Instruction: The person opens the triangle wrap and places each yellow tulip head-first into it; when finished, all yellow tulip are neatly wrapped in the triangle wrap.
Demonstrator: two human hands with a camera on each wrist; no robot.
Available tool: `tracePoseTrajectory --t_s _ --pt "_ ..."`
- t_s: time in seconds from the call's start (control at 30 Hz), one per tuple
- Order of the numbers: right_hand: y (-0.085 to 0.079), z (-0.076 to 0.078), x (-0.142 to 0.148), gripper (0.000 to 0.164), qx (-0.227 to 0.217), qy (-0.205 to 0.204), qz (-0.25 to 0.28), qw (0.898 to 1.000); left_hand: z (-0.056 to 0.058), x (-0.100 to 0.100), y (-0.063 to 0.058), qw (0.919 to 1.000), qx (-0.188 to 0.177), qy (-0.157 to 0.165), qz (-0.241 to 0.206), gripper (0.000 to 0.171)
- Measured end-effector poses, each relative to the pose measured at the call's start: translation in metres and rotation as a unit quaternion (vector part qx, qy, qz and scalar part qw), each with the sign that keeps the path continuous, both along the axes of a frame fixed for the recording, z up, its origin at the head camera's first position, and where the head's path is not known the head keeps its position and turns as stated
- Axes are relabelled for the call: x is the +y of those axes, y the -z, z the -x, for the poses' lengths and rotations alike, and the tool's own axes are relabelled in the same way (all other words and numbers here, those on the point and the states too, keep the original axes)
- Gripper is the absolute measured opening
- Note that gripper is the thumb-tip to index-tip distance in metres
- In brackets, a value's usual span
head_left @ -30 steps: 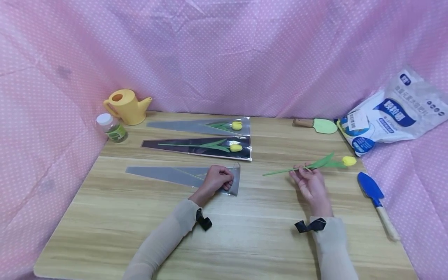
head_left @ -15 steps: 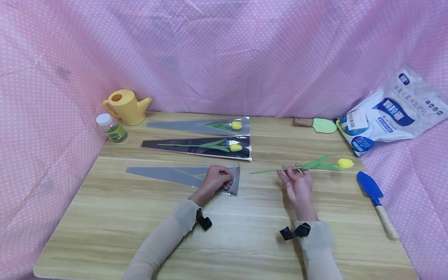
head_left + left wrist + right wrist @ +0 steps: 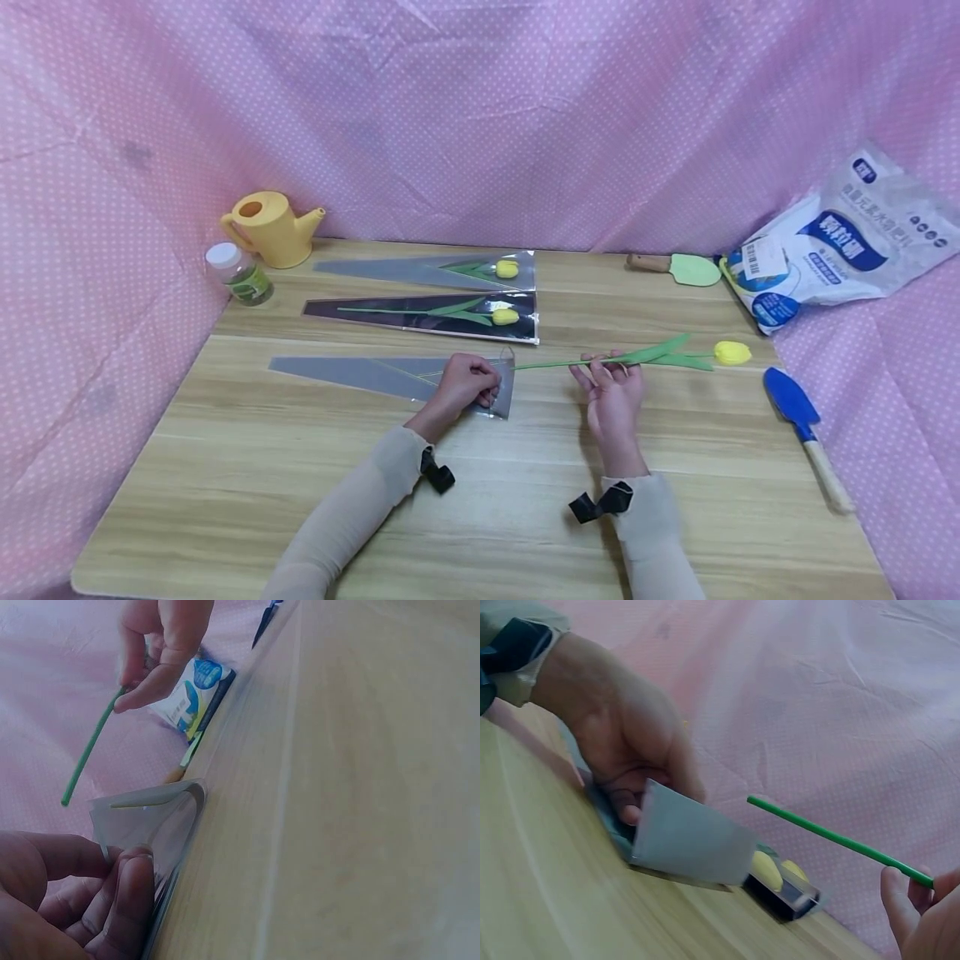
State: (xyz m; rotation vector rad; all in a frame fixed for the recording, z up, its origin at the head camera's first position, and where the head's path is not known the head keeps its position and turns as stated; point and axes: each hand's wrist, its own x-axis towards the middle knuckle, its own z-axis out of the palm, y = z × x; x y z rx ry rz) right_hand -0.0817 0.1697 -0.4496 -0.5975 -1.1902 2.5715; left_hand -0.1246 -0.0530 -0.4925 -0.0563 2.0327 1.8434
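Observation:
My left hand (image 3: 467, 383) pinches the upper layer at the wide end of a grey flower sleeve (image 3: 337, 372). In the left wrist view the sleeve's mouth (image 3: 150, 817) gapes, with its clear layer lifted between thumb and fingers. My right hand (image 3: 615, 404) pinches the green stem of a yellow tulip (image 3: 731, 353), its bloom pointing right. The stem's bare end overlaps the sleeve's wide edge in the head view. In the right wrist view the stem (image 3: 832, 838) points toward the raised mouth, a little above it.
Behind lie a black sleeve (image 3: 375, 315) and another grey sleeve (image 3: 367, 268), each with a yellow tulip. A yellow watering can (image 3: 277, 232) and a bottle (image 3: 242, 275) stand back left. Right are a green trowel (image 3: 693, 269), a blue trowel (image 3: 795, 400) and a white bag (image 3: 840, 242).
My right hand has carried the tulip leftward, bringing its stem end from well right of the sleeve to its wide edge. My left hand keeps its place on the sleeve.

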Motion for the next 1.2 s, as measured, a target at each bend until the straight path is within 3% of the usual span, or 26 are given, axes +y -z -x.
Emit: tracePoseTrajectory --t_s 0.47,0.67,0.83,0.93,1.1,1.2 --pt "0.002 -0.002 -0.005 0.029 0.057 0.036 -0.079 0.995 0.0 0.001 0.0 0.9999 -0.003 0.006 -0.009 0.015" --pt "0.003 -0.003 -0.006 0.029 0.061 0.044 -0.105 0.992 -0.003 0.003 -0.011 0.9997 0.007 0.002 0.022 0.012" --pt "0.005 -0.004 -0.009 0.029 0.056 0.041 -0.116 0.991 -0.006 0.007 -0.023 0.9945 0.063 0.001 0.084 0.012" --pt "0.006 -0.004 -0.012 0.029 0.053 0.04 -0.115 0.991 -0.007 0.009 -0.028 0.9861 0.113 -0.001 0.122 0.011" --pt "0.008 -0.005 -0.017 0.029 0.048 0.04 -0.109 0.992 -0.007 0.015 -0.03 0.9737 0.168 -0.017 0.153 0.01" --pt "0.01 -0.004 -0.021 0.028 0.044 0.036 -0.107 0.993 -0.007 0.018 -0.031 0.9623 0.202 -0.031 0.18 0.01"
